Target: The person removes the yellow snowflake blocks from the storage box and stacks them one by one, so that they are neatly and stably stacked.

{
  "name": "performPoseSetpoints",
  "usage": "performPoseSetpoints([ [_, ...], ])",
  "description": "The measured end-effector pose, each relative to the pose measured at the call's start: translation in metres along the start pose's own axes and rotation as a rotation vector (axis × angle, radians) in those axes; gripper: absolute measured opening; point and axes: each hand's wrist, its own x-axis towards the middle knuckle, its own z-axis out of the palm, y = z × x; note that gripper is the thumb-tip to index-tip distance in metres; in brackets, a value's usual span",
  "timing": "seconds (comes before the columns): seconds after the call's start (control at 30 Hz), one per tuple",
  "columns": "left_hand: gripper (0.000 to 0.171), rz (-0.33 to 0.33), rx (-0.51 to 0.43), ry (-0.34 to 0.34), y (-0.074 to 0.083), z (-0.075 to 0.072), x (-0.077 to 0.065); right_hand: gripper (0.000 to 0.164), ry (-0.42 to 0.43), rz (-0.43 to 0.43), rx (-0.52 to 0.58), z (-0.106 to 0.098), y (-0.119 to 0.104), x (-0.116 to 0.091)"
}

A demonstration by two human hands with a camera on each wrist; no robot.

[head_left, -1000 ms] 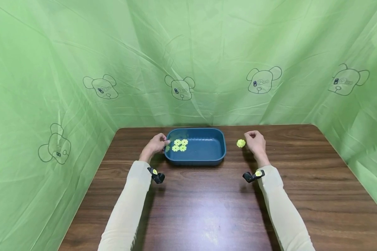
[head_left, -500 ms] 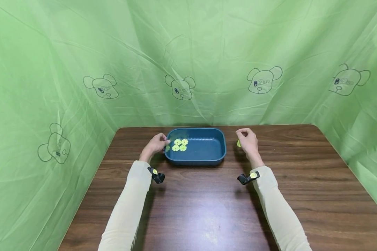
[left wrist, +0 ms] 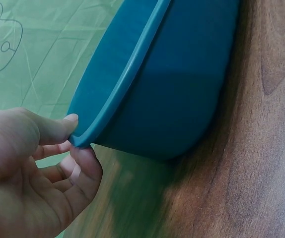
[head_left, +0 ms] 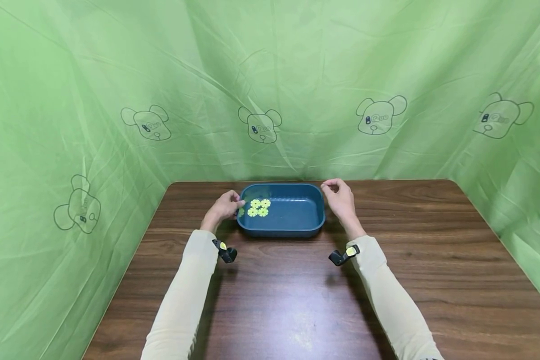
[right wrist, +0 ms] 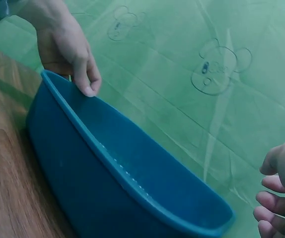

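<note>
My left hand (head_left: 224,206) pinches the left end of a dark blue oblong tray (head_left: 294,216), thumb (left wrist: 63,129) over the rim and forefinger beneath. Several yellow flower-shaped pieces (head_left: 265,203) lie grouped on its floor near that end. At the opposite end my right hand (head_left: 340,198) hovers with fingertips right by the rim's back corner. Its fingers (right wrist: 276,203) are loosely bent in the right wrist view, with nothing visible between them. The yellow flower piece seen earlier right of the tray is out of sight, its spot covered by this hand.
The tray stands near the back of a brown wood-grain table (head_left: 279,280). Green cloth (head_left: 306,90) with drawn bear heads hangs behind and along both sides. A small black camera (head_left: 342,256) sits on the right wrist, another (head_left: 226,252) on the left.
My right hand has moved left, from beside the yellow flower piece to the tray's right end, covering where that piece lay. The left hand keeps its hold; tray and pieces stay put.
</note>
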Motion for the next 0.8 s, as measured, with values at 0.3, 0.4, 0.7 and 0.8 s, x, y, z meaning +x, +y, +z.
performPoseSetpoints([
  [0.3,0.019,-0.003,-0.001,0.005,0.001,0.000,0.001,0.024,-0.036,-0.101,0.027,0.021,-0.015,-0.002],
  [0.4,0.019,-0.003,-0.005,0.003,0.001,0.000,0.002,0.023,-0.046,-0.123,0.007,0.029,-0.018,-0.003],
  [0.7,0.019,0.000,0.005,0.002,0.002,-0.001,0.005,0.022,-0.111,-0.154,0.023,0.054,-0.025,-0.010],
  [0.8,0.020,-0.003,0.014,0.004,0.002,-0.002,0.005,0.021,-0.151,-0.151,0.005,0.061,-0.026,-0.012],
])
